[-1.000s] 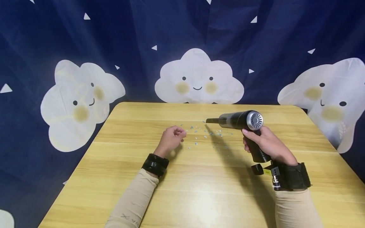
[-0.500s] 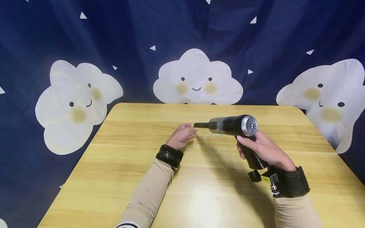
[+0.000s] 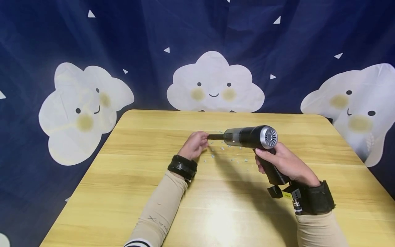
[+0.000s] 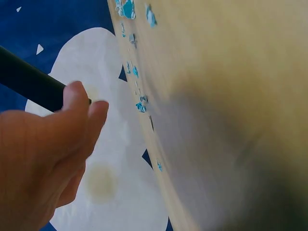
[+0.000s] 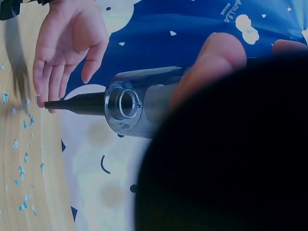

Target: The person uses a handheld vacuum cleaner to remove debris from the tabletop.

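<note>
My right hand [image 3: 285, 161] grips the handle of a black handheld vacuum cleaner [image 3: 251, 137], fingers curled round it and thumb on top. The vacuum has a clear dust chamber [image 5: 144, 103] and a slim dark nozzle [image 5: 79, 103] pointing left, held above the table. My left hand [image 3: 195, 144] is at the nozzle's tip. In the right wrist view its fingers [image 5: 55, 79] are nearly straight, the thumb stands apart, and the fingertips touch or almost touch the tip. Small blue and white scraps [image 3: 222, 148] lie scattered on the table beneath.
The wooden table [image 3: 139, 212] reaches back to a dark blue curtain [image 3: 148, 27] printed with white smiling clouds [image 3: 214, 80]. Each wrist wears a black strap, the left strap [image 3: 182, 167] and the right strap [image 3: 318, 199].
My left hand has moved right and away from me to the nozzle's tip. The right hand has brought the vacuum leftward and slightly nearer to me.
</note>
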Available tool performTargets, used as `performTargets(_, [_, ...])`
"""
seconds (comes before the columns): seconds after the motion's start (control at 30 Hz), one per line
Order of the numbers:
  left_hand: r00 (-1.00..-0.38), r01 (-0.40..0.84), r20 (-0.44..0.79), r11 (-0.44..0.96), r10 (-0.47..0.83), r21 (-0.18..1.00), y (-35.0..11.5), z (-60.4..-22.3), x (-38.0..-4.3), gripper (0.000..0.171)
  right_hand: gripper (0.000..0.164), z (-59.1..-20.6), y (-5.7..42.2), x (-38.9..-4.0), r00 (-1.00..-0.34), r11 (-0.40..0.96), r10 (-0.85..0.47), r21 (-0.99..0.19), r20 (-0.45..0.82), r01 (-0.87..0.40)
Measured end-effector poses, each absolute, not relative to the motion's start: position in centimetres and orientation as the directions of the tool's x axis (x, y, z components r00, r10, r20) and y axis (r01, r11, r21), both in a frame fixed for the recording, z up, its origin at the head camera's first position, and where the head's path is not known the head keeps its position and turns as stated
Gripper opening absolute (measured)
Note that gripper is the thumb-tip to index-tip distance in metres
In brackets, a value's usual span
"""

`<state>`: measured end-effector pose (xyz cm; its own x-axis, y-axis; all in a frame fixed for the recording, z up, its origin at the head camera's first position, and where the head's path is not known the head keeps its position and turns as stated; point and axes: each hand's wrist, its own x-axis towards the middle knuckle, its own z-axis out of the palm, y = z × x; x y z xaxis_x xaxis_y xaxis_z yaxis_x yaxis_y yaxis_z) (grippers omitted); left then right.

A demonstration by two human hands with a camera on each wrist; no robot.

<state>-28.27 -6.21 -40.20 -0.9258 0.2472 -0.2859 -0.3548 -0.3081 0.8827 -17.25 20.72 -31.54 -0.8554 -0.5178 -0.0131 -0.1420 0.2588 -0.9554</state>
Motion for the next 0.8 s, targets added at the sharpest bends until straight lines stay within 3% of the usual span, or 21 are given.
performTargets(0.23, [-0.945, -0.307, -0.267, -0.229, 0.187, 0.924, -6.2, -40.2, -28.0, 0.059, 0.038, -31.5, 21.0, -17.3, -0.851, 0.257, -0.525, -0.954, -0.003, -0.155])
performTargets(0.47, [-0.989, -0.145, -0.14, -0.091, 0.054, 0.985, -6.8, -40.2, -27.6, 0.032, 0.037, -31.5, 21.4, -17.3, -0.864, 0.275, -0.503, -0.95, -0.01, -0.149])
performTargets(0.57, [-0.997, -0.072, -0.071, 0.048, -0.008, 0.996, -7.4, -40.1, -27.2, 0.02, 0.035, -31.6, 21.4, -17.3, -0.872, 0.287, -0.49, -0.947, -0.013, -0.147])
performTargets(0.73, [-1.0, 0.012, 0.019, 0.327, -0.017, 0.945, -8.3, -39.9, -26.5, 0.035, 0.032, -31.7, 21.5, -17.5, -0.879, 0.295, -0.476, -0.945, -0.019, -0.14])
performTargets(0.8, [-0.999, 0.032, 0.036, 0.379, -0.001, 0.925, -8.6, -39.8, -26.2, 0.035, 0.032, -31.8, 21.5, -17.7, -0.882, 0.291, -0.472, -0.946, -0.012, -0.143])
